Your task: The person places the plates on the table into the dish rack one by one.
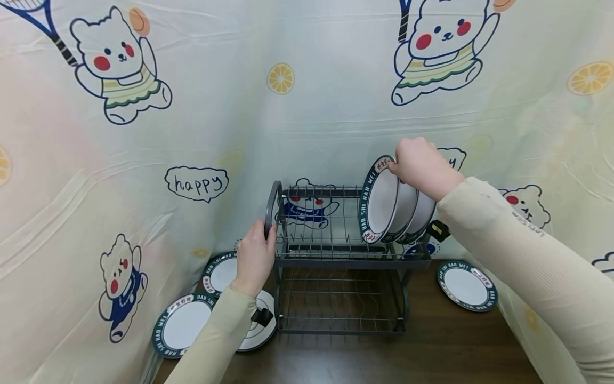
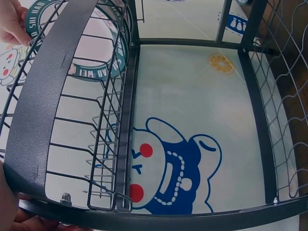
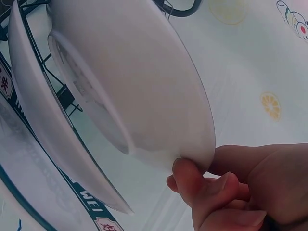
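Note:
A dark two-tier dish rack (image 1: 355, 263) stands against the patterned backdrop. My left hand (image 1: 254, 258) grips the upright side frame at its left end; in the left wrist view, fingers (image 2: 48, 224) curl under that frame. At the right of the upper tier, my right hand (image 1: 424, 165) pinches the top rim of a white plate (image 1: 382, 202) with a green lettered border. Seen from the right wrist, thumb and fingertips hold the edge of this plate (image 3: 144, 82), its underside showing. More plates (image 1: 422, 216) stand tilted just to its right in the rack.
One plate (image 1: 467, 286) lies on the brown tabletop (image 1: 336, 362) right of the rack. Several others, including a green-bordered plate (image 1: 184, 325), lie at the left, partly behind the left forearm. A cartoon-printed sheet (image 1: 307, 122) hangs behind and around the table.

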### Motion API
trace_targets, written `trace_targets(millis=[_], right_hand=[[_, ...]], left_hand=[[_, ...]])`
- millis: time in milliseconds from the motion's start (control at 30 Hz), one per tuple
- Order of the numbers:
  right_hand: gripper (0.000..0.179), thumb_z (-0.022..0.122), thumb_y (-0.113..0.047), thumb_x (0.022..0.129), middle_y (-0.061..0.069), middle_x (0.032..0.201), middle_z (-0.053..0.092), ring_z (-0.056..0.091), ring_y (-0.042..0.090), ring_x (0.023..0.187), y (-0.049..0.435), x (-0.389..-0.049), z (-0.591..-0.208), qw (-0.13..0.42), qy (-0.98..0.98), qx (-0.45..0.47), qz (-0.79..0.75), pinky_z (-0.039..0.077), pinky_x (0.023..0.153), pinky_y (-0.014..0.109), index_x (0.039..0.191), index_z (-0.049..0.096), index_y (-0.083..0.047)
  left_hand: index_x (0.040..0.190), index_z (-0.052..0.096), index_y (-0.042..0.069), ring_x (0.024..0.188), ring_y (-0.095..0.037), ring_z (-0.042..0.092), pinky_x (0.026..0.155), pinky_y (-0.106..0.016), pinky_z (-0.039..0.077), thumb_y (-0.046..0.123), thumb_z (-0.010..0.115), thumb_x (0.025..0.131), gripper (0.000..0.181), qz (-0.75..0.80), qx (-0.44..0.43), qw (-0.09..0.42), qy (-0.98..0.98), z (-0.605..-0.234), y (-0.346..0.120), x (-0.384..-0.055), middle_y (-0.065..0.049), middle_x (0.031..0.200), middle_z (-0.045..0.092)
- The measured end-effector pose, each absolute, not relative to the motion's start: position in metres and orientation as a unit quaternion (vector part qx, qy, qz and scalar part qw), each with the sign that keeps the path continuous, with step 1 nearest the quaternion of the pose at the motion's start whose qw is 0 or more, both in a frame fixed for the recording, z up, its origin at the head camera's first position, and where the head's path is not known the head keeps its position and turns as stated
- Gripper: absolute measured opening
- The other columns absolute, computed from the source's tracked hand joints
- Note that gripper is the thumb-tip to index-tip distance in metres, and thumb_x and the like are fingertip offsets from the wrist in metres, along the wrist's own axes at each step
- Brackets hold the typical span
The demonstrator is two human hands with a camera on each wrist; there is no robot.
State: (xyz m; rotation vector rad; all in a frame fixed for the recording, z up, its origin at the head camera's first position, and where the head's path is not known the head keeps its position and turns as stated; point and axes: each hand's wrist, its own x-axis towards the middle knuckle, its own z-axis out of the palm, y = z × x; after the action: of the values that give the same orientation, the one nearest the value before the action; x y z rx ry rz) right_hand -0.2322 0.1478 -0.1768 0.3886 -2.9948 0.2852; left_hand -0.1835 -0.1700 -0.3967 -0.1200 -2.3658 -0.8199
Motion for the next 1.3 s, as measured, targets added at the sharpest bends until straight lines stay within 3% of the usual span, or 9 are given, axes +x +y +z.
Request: trace_targets(millis=[433, 767, 1033, 1300], right_hand=[[0.025, 0.059, -0.014, 0.104, 0.015, 0.073, 0.062, 0.054, 0.024, 0.056, 0.148, -0.226, -0.179, 0.068, -0.989, 0.105, 0.083, 0.042, 0.049, 0.031, 0.096, 0.070, 0.008], [0.048, 0.054, -0.026, 0.106, 0.001, 0.053, 0.041, 0.046, 0.019, 0.048, 0.156, -0.226, -0.179, 0.081, -0.987, 0.099, 0.097, 0.037, 0.046, 0.029, 0.063, 0.055, -0.006], [0.041, 0.049, -0.020, 0.103, 0.004, 0.057, 0.046, 0.047, 0.023, 0.051, 0.164, -0.218, -0.178, 0.124, -0.979, 0.122, 0.108, 0.037, 0.047, 0.032, 0.064, 0.055, -0.008], [0.040, 0.048, -0.022, 0.102, 0.003, 0.058, 0.042, 0.044, 0.023, 0.052, 0.175, -0.209, -0.182, 0.151, -0.974, 0.125, 0.113, 0.033, 0.047, 0.033, 0.064, 0.049, -0.010]], left_hand=[[0.103, 0.060, 0.000, 0.063, -0.023, 0.061, 0.055, -0.036, 0.057, 0.016, 0.063, 0.106, 0.017, -0.312, -0.046, 0.315, -0.895, -0.397, -0.169, -0.184, -0.010, 0.082, 0.061], [0.104, 0.061, 0.000, 0.063, -0.023, 0.061, 0.055, -0.036, 0.057, 0.018, 0.062, 0.106, 0.018, -0.317, -0.051, 0.313, -0.894, -0.396, -0.170, -0.182, -0.010, 0.082, 0.061], [0.102, 0.060, 0.000, 0.062, -0.022, 0.060, 0.054, -0.035, 0.055, 0.018, 0.061, 0.107, 0.019, -0.314, -0.050, 0.314, -0.895, -0.396, -0.170, -0.183, -0.010, 0.081, 0.059], [0.102, 0.060, 0.001, 0.062, -0.022, 0.061, 0.053, -0.035, 0.056, 0.018, 0.060, 0.107, 0.018, -0.312, -0.049, 0.314, -0.895, -0.397, -0.170, -0.184, -0.009, 0.081, 0.060]])
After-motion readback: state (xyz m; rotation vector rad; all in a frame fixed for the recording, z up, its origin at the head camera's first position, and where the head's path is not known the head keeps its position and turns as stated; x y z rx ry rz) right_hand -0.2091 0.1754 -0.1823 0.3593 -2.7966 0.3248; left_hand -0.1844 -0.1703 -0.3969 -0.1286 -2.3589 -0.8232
